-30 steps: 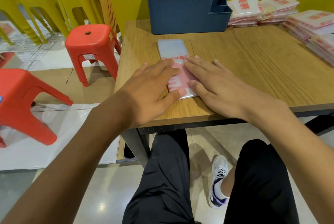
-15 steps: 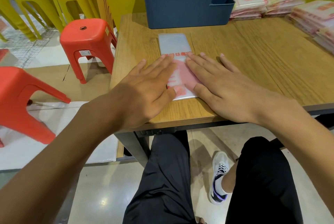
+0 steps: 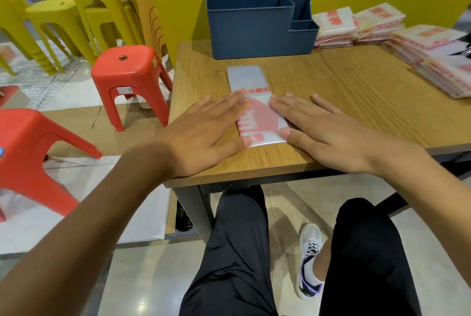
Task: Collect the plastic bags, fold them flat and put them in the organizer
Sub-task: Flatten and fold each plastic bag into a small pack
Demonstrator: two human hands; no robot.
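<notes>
A clear plastic bag with red print lies folded into a long narrow strip on the wooden table. My left hand lies flat along its left edge, fingers straight, thumb on the near corner. My right hand lies flat along its right edge, thumb on the near right corner. The dark blue organizer with several compartments stands at the table's back, just beyond the bag's far end.
Stacks of folded red-printed bags lie at the back right, more at the right edge. Red stools and yellow stools stand left of the table. A yellow board rises behind the organizer. My legs are under the table.
Both hands have slid apart from the middle of the bag to its two side edges, uncovering the red print. The bag stays in place.
</notes>
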